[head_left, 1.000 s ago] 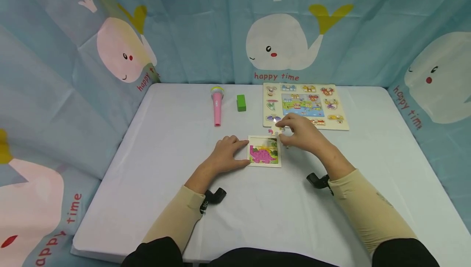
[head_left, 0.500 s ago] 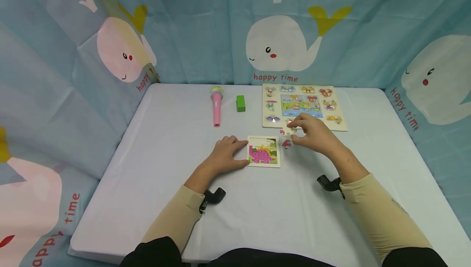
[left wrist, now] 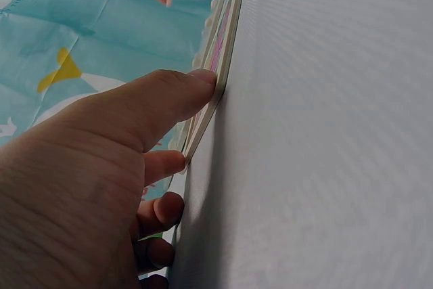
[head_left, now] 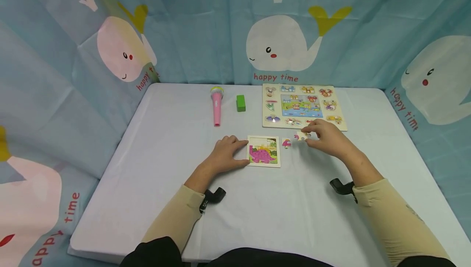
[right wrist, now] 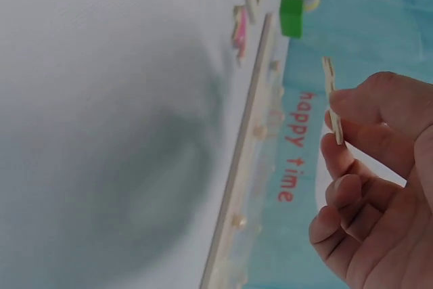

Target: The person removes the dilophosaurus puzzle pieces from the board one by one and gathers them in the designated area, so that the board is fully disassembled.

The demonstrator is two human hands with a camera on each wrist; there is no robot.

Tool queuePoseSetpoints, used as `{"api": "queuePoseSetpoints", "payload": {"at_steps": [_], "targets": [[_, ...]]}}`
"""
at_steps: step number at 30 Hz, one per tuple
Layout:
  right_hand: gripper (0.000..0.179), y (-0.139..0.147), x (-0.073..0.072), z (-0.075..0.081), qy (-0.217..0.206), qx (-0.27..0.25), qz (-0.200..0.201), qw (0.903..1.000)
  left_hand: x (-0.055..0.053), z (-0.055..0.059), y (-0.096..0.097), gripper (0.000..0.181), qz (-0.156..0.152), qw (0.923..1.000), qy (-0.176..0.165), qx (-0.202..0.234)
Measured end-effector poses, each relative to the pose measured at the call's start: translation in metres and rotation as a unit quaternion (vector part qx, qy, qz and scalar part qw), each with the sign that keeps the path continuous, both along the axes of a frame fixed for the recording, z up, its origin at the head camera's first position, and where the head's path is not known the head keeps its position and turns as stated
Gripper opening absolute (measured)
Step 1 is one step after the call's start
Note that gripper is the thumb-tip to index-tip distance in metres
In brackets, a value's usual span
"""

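A small framed jigsaw puzzle (head_left: 263,165) with a pink dinosaur lies on the table in the head view; the upper part of its picture is pale. My left hand (head_left: 229,155) rests against its left side, thumb and index finger spread along that edge. In the left wrist view, the thumb (left wrist: 172,96) touches the frame's edge. My right hand (head_left: 327,138) pinches a jigsaw piece (head_left: 301,136) between thumb and fingers, raised above the table; in the right wrist view the piece (right wrist: 333,99) shows edge-on. Another pink jigsaw piece (head_left: 286,143) lies just right of the frame.
Behind my right hand lies a large wooden peg puzzle board (head_left: 266,99) with several animal and vehicle pieces. A green block (head_left: 241,103) and a pink toy microphone (head_left: 217,107) are at the back. A whale-print curtain (head_left: 198,46) hangs behind the white table (head_left: 158,136).
My right hand has moved right with the jigsaw piece, away from the framed puzzle, uncovering the pink piece on the table. The left hand has stayed in place.
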State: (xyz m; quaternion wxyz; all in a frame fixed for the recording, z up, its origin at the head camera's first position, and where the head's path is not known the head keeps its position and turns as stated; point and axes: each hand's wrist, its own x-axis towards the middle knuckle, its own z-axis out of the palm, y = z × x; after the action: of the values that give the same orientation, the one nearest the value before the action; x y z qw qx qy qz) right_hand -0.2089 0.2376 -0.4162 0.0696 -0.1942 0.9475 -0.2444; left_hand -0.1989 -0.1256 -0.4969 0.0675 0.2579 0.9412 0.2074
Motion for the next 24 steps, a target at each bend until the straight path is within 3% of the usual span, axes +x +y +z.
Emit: {"api": "queuePoseSetpoints", "payload": {"at_steps": [13,24], "targets": [[0.031,0.003,-0.014,-0.029,-0.053,0.008,-0.012,0.9985,0.000,-0.001,0.000,0.074,0.000,1.0000,0.002,-0.003],[0.027,-0.002,-0.021,-0.038,-0.052,0.049,-0.004,0.9974,0.001,0.001,0.001,0.074,0.003,1.0000,0.000,-0.003]]}}
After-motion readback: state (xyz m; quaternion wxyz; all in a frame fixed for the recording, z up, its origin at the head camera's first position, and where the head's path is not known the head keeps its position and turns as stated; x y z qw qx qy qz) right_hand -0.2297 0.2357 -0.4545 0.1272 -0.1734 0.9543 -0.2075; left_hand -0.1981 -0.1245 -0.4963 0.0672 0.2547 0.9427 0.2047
